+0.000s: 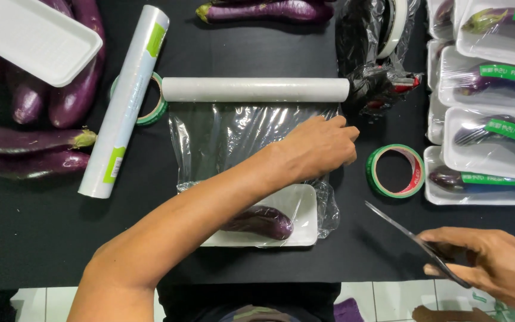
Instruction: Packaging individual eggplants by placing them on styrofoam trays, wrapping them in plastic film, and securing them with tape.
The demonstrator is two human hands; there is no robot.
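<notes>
My left hand (317, 149) lies palm down on the sheet of cling film (233, 140), fingers loosely curled and pressing the film flat against the black table (257, 53); it grips nothing, only bears on the film near its right edge. The film runs from the working roll (254, 89), which lies crosswise at the far side, back towards me and over the white foam tray (302, 206); the tray sits just behind my left forearm and carries one purple eggplant (260, 222), partly hidden by that arm. My right hand (490, 262) is closed around the handles of a pair of scissors (409, 238); the blades point up and left, apart from the film, over the table to the right of the tray. A green and red tape ring (396, 172) lies between the two hands. A spare film roll (123, 101) lies slanted at left, beside loose eggplants (31, 143) and an empty tray (31, 39). Wrapped trays (490, 149) are stacked at the right edge.
</notes>
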